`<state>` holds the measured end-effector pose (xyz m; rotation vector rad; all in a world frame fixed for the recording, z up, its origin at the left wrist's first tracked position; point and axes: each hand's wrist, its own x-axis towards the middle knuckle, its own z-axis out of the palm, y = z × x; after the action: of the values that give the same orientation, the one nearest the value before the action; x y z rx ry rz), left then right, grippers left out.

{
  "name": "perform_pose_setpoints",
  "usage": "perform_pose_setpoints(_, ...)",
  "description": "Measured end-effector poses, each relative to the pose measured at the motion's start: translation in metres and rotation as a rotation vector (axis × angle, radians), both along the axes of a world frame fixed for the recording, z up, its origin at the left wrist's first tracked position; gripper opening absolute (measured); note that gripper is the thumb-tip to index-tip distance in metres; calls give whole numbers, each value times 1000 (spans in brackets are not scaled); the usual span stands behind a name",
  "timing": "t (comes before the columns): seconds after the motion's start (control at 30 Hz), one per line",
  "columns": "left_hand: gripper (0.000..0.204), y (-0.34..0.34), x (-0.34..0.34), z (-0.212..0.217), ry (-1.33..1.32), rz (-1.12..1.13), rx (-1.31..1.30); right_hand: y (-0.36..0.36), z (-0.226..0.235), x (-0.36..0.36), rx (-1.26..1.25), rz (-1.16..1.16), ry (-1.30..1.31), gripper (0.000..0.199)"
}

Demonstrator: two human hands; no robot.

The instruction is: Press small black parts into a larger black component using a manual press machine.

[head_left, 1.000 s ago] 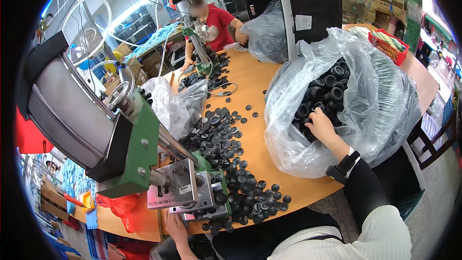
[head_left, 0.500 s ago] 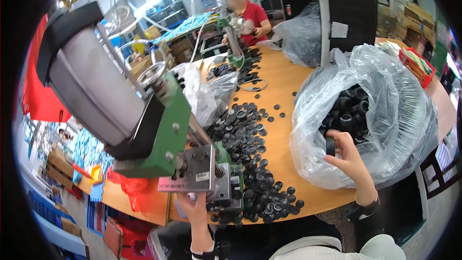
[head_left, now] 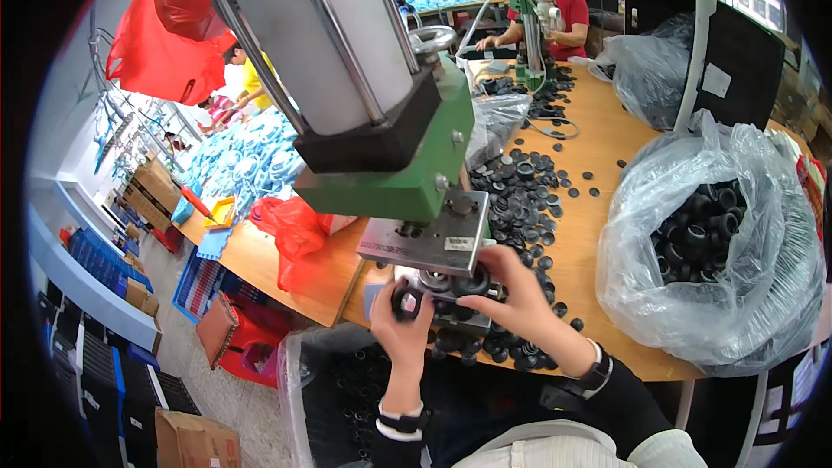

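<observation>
My left hand holds a small black round part just below the grey plate of the green press machine. My right hand pinches another black ring-shaped part at the fixture under that plate. A heap of black round parts covers the wooden table behind the hands.
A big clear plastic bag of black parts stands at the right. Below the table edge hangs another bag with black parts. A person in a red shirt works at a far press. Red bags hang left.
My right hand left the big bag and came to the press fixture with a black part. My left hand rose to the fixture. The view swung left and closer to the machine.
</observation>
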<state>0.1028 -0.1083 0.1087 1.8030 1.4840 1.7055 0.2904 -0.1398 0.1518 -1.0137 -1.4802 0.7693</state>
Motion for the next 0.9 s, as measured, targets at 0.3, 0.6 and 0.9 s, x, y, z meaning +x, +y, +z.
perform_pose_setpoints(0.3,43,-74,-146,-89,-63,497,-511,10,-1,-17,173,-100,-282,46)
perform_pose_setpoints(0.6,54,-11,-131,-84,270,168,-122,36,3,-42,131,-42,-221,32)
perform_pose_setpoints(0.9,38,102,-113,-112,469,-240,-363,-38,-12,19,106,-66,-300,77)
